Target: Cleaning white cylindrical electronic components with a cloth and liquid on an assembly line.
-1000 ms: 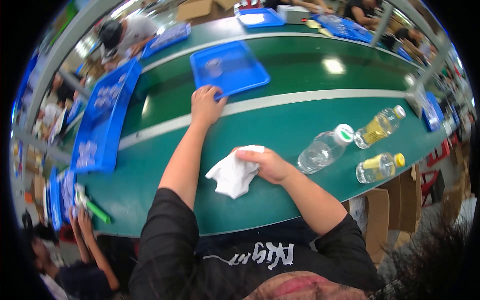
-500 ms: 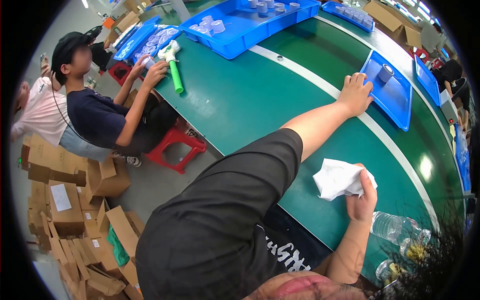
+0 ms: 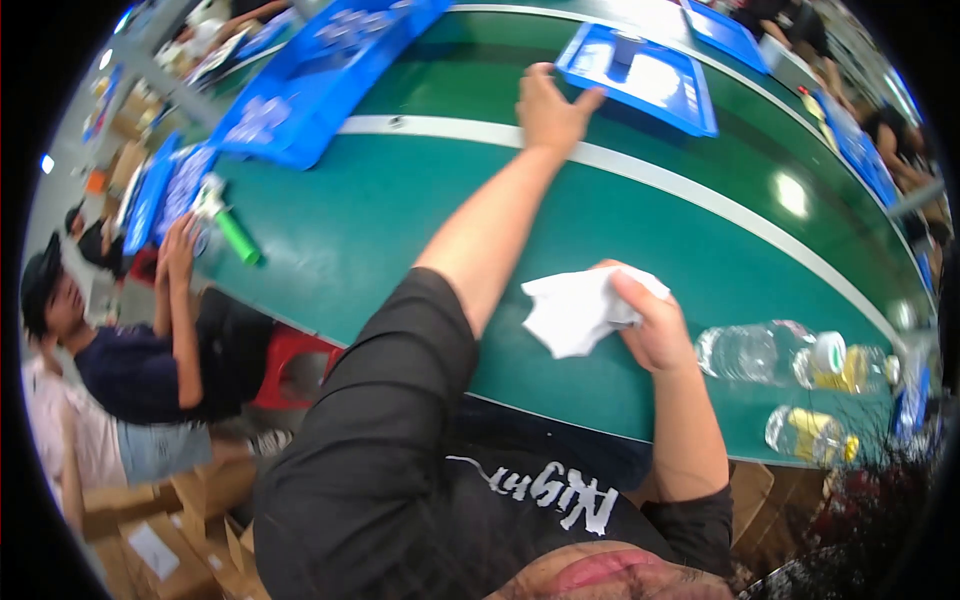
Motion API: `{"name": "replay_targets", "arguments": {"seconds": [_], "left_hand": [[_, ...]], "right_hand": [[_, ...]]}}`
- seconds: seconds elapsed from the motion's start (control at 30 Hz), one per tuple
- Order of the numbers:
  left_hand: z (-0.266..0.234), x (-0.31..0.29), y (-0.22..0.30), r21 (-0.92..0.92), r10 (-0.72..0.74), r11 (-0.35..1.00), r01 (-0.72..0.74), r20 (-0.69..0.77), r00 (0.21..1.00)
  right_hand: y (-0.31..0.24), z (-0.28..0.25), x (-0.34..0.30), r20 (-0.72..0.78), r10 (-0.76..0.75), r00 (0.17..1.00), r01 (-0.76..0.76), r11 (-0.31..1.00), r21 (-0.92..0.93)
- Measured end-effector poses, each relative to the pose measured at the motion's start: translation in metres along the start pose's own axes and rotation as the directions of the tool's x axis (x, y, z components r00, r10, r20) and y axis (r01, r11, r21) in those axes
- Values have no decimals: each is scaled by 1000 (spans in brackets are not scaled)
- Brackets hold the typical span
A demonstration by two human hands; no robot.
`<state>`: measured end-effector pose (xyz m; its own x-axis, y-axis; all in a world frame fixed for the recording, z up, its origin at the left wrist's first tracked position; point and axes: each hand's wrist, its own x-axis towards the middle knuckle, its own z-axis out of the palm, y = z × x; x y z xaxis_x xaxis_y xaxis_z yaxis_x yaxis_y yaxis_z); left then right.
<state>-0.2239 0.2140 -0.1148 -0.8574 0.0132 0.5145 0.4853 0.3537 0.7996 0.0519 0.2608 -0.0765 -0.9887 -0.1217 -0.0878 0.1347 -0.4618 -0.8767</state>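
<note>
My left hand reaches far out over the green table, its thumb and fingers spread with nothing between them. Its thumb points at the near left corner of a shallow blue tray; whether it touches the rim I cannot tell. A small grey-white cylinder stands upright in that tray. Closer to my body, my right hand pinches a crumpled white cloth or paper wipe between thumb and fingers, just above the tabletop.
Clear plastic bottles lie at the right. A large blue bin with clear cups stands at the left, near a green-handled tool. A co-worker sits at the left by a red stool. More blue trays lie beyond.
The whole view has turned, bringing the bottles further into sight. My left hand's thumb now stands wide of its fingers near the tray. The wipe stays in my right hand.
</note>
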Motion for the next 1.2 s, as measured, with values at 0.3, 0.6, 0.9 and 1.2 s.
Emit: {"name": "replay_targets", "arguments": {"seconds": [0.3,0.6,0.9,1.2], "left_hand": [[5,-4,10,156,-100,986,57,284,953],[5,-6,7,35,31,998,-44,319,947],[3,6,-10,119,22,991,-54,251,968],[-6,-10,12,93,-25,996,-8,357,934]], "right_hand": [[-6,-1,-11,62,9,998,-10,1000,15],[0,1,-7,18,22,1000,-21,1000,-19],[3,1,-2,-80,6,997,-6,1000,2],[3,-1,-8,-92,-4,996,4,1000,-7]]}}
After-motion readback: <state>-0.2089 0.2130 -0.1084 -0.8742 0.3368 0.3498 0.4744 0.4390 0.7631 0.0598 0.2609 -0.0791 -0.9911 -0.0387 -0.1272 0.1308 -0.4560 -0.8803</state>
